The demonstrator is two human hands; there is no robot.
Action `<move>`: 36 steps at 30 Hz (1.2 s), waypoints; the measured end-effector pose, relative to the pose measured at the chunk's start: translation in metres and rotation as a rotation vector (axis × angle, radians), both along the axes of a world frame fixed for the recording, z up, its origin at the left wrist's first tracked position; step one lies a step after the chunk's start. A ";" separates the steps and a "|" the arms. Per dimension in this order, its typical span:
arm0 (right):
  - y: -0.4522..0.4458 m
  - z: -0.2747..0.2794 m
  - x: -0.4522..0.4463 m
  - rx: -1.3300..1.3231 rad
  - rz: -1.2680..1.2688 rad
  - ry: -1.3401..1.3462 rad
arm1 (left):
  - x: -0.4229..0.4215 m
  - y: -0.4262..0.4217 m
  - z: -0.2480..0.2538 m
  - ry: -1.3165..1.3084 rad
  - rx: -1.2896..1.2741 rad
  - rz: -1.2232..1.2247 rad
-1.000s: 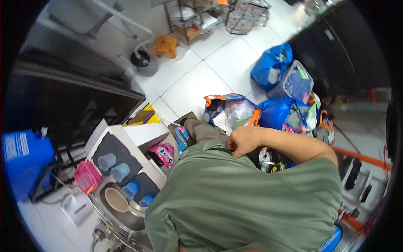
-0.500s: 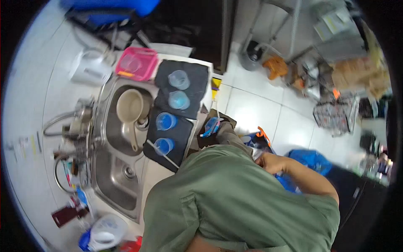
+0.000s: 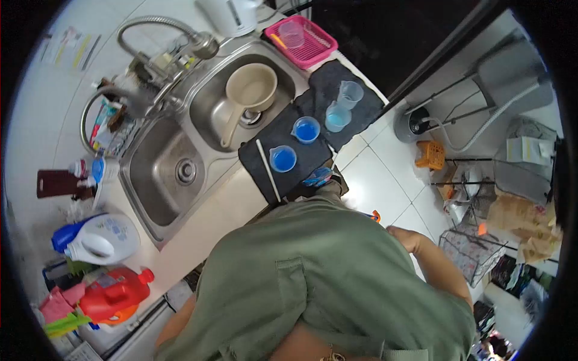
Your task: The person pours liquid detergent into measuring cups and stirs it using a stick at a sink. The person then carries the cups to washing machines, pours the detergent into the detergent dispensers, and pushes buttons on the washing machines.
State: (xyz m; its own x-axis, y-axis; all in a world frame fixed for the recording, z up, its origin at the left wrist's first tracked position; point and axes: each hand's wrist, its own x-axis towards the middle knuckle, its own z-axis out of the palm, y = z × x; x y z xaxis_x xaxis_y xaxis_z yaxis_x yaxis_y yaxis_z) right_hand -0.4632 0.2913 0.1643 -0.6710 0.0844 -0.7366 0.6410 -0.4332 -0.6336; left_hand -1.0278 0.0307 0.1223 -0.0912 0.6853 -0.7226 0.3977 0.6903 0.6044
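Observation:
My right hand [image 3: 405, 237] is beside my hip at the edge of the green shirt [image 3: 337, 259]; its fingers are mostly hidden, so whether it holds anything does not show. Only a bit of my left arm [image 3: 176, 322] appears, and the left hand is out of sight. Ahead of me, dark cloths [image 3: 253, 157] lie on the counter. On them stand two clear cups of deep blue liquid, a nearer cup [image 3: 282, 159] and a farther cup [image 3: 306, 130], then a pale-blue cup [image 3: 338, 117] and a clear cup [image 3: 350, 94]. A white stick [image 3: 268, 170] lies beside the nearest cup.
A beige dipper [image 3: 251, 87] rests in the double sink [image 3: 195, 114]. Behind the cups is a pink basket [image 3: 313, 51] with a clear cup inside. A white jug-like bottle [image 3: 107, 239] and a red bottle [image 3: 117, 295] stand at left. An orange basket [image 3: 430, 154] is on the right.
My view has turned, so the sink and cups appear farther right and rotated. The red bottle has come fully into view. The cups keep their places on the cloths.

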 end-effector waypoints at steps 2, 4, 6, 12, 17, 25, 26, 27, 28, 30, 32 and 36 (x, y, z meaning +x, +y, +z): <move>0.011 0.000 -0.023 0.089 0.018 0.028 | -0.001 -0.012 -0.005 -0.027 0.014 0.029; 0.014 0.019 -0.052 0.081 -0.072 -0.019 | -0.001 -0.019 -0.010 -0.053 0.045 0.057; 0.007 0.016 -0.069 0.063 -0.406 0.144 | 0.004 -0.021 -0.017 -0.085 0.119 0.072; 0.011 -0.007 -0.108 0.454 -0.217 0.197 | 0.027 0.030 -0.018 -0.150 0.705 -0.082; 0.038 0.012 -0.190 1.153 -0.627 0.158 | 0.026 0.073 0.042 0.150 0.520 0.164; 0.029 0.000 -0.272 1.381 -0.541 -0.148 | 0.011 0.156 0.048 0.286 0.901 0.220; 0.030 -0.007 -0.277 1.441 -0.566 -0.129 | 0.005 0.165 0.043 0.263 0.892 0.293; 0.031 -0.010 -0.279 1.457 -0.578 -0.173 | 0.000 0.171 0.038 0.235 0.880 0.368; 0.032 -0.008 -0.281 1.530 -0.589 -0.138 | -0.004 0.175 0.033 0.214 0.897 0.342; 0.030 0.005 -0.288 1.635 -0.610 -0.112 | -0.010 0.181 0.027 0.173 0.926 0.287; 0.029 0.029 -0.305 1.582 -0.536 -0.023 | -0.005 0.184 0.031 0.183 1.026 0.158; 0.026 0.078 -0.364 1.428 -0.307 0.167 | 0.009 0.190 0.058 0.152 1.262 0.105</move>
State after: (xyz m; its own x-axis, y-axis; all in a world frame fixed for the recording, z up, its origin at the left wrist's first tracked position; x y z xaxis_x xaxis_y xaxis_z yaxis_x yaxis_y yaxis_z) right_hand -0.8275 0.3173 0.2419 -0.5597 0.8100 0.1753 0.5196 0.5077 -0.6872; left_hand -1.0189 0.2211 0.1807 -0.2102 0.8708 0.4444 0.4989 -0.2954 0.8148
